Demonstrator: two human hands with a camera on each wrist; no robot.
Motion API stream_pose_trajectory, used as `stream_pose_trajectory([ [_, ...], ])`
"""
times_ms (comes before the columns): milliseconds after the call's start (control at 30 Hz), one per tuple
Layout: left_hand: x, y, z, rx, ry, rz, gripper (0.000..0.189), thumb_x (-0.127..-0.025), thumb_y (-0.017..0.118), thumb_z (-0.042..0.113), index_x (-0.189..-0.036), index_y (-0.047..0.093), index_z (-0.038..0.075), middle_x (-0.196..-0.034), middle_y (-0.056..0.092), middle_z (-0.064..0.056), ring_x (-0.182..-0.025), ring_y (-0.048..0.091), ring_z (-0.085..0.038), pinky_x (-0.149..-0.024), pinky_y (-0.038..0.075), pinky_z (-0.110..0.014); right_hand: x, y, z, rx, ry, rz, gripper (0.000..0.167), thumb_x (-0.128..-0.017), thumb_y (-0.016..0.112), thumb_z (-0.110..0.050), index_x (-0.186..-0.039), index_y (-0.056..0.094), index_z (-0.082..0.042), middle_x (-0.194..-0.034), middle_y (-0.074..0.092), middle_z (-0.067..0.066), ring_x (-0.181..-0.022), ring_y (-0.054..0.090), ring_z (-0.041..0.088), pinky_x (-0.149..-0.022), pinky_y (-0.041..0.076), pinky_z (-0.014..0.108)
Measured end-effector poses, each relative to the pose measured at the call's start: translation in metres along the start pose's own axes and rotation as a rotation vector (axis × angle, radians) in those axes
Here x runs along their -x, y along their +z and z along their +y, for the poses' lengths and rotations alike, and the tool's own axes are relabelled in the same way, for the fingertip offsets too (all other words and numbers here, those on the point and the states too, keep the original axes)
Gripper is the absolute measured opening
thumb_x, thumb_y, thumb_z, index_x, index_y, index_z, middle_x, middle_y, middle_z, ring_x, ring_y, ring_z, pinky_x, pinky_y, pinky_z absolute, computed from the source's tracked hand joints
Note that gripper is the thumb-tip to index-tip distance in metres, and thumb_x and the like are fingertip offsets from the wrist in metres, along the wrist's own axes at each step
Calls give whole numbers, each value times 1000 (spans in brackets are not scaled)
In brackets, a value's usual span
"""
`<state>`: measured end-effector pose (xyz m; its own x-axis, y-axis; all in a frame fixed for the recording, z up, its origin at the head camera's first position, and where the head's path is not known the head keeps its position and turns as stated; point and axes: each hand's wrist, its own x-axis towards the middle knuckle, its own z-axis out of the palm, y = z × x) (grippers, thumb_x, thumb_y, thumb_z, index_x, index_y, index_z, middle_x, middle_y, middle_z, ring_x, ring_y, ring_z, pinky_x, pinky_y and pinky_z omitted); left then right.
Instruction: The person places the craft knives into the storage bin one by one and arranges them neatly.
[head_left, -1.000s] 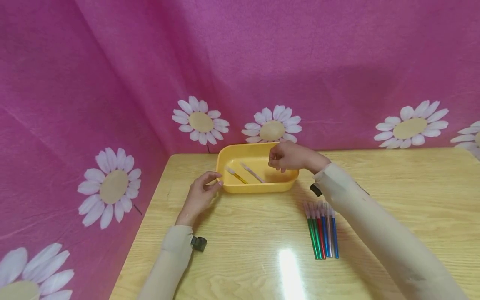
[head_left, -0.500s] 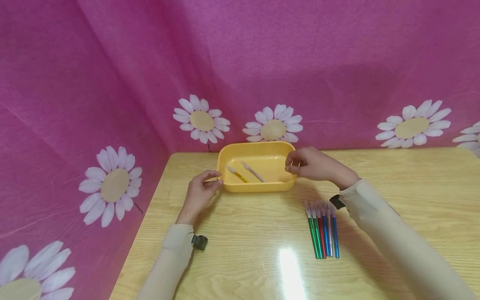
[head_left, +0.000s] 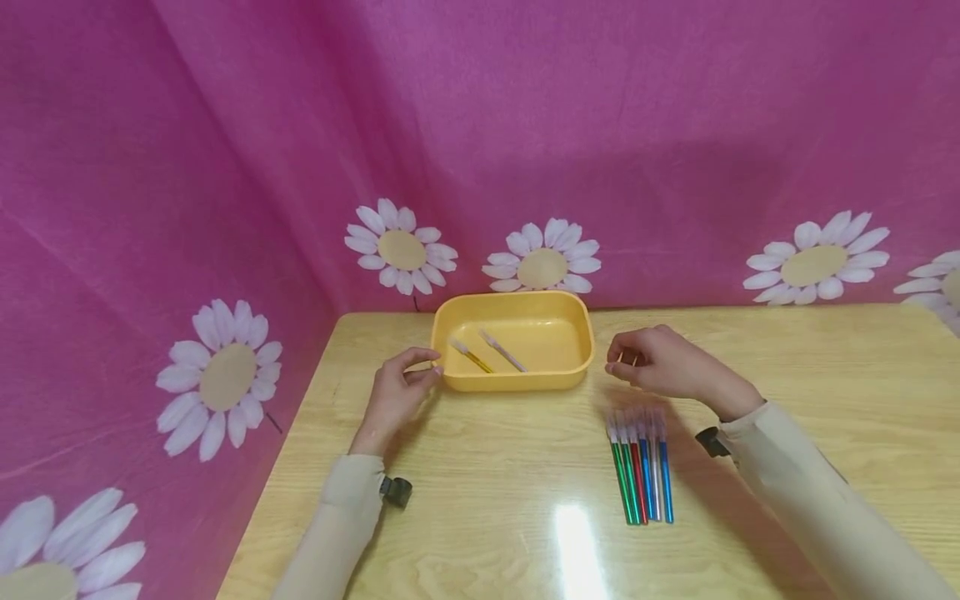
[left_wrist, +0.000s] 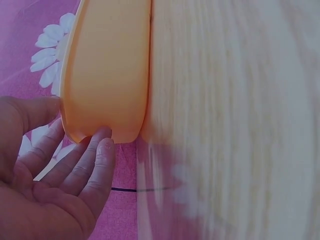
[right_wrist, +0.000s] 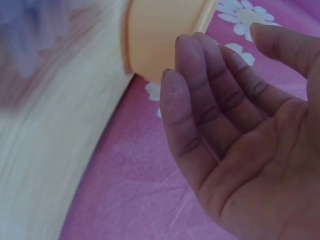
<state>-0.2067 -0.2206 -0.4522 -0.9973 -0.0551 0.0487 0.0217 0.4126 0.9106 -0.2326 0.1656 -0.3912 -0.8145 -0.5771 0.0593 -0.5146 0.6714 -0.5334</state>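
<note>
A yellow plastic tray (head_left: 513, 382) stands near the back of the table. Two slim pen-like sticks with pale tips lie slanted in its left half, a gold one (head_left: 474, 357) and a silvery one (head_left: 506, 352). My left hand (head_left: 397, 396) touches the tray's left end; in the left wrist view its fingertips (left_wrist: 104, 145) rest against the outer wall and the thumb meets the rim. Right of the tray, my right hand (head_left: 663, 362) hovers with loosely bent fingers and holds nothing. Below it lie several similar sticks (head_left: 639, 475), green, red, blue and silver, side by side.
A pink cloth with daisies (head_left: 542, 268) hangs behind and to the left of the wooden table (head_left: 480, 483). The table's left edge runs beside the left forearm. Bright glare (head_left: 577, 550) lies at the front. Both wrists wear small black cameras (head_left: 396, 492).
My right hand has moved from above the tray's right half out past its right end, toward the row of sticks. The left hand has stayed at the tray's left end.
</note>
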Motion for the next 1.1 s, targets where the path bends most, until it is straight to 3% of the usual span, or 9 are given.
stream_pose_trajectory([
  [400, 0, 0, 1, -20, 2, 4, 27, -99, 70, 10, -124, 69, 0, -139, 66, -17, -120, 72, -36, -88, 62, -31, 31, 11, 21, 53, 29, 29, 10, -92, 75, -14, -84, 69, -16, -69, 62, -10, -63, 50, 1, -60, 43, 22],
  [733, 1, 1, -1, -1, -3, -1, 27, -99, 70, 11, -124, 69, 0, -139, 67, -19, -119, 73, -36, -96, 62, -42, 49, 18, 33, 68, 85, -12, 10, -93, 74, -17, -84, 71, -16, -70, 61, -11, -64, 48, 2, -60, 42, 22],
  [1100, 2, 1, -1, 11, 2, 2, 26, -99, 70, 10, -124, 69, 0, -140, 66, -22, -120, 72, -38, -91, 61, -31, 60, 28, 38, 48, 143, -63, 13, -95, 73, -20, -83, 71, -15, -70, 57, -10, -64, 45, 3, -58, 38, 22],
])
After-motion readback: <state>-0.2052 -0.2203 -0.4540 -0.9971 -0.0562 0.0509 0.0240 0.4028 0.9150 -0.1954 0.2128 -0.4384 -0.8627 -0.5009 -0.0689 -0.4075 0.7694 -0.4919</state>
